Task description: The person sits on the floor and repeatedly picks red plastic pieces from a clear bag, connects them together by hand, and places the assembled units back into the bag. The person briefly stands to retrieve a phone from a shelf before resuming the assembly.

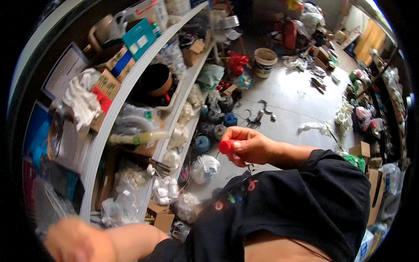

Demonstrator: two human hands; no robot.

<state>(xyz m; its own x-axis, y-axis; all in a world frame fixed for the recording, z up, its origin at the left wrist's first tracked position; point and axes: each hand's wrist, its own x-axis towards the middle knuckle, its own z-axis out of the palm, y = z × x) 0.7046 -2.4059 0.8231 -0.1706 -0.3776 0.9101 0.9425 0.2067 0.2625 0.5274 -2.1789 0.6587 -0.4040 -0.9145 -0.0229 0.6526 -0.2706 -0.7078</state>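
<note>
My right hand (pixel 248 146) is closed, its thumb and fingers pinching a small round red cap (pixel 225 147) in front of my black shirt. Low at the left, my left hand (pixel 74 242) is smeared by motion, so its fingers cannot be read. It is nearest to a clear plastic bag (pixel 54 198) at the end of the shelf, and whether the two touch is not plain.
White metal shelves (pixel 114 111) run along my left, crowded with boxes, a white cloth (pixel 82 98) and plastic bags. A white knotted bag (pixel 204 168) and a bucket (pixel 265 62) stand on the grey floor. Piled goods and a cardboard box (pixel 360 149) line the right side.
</note>
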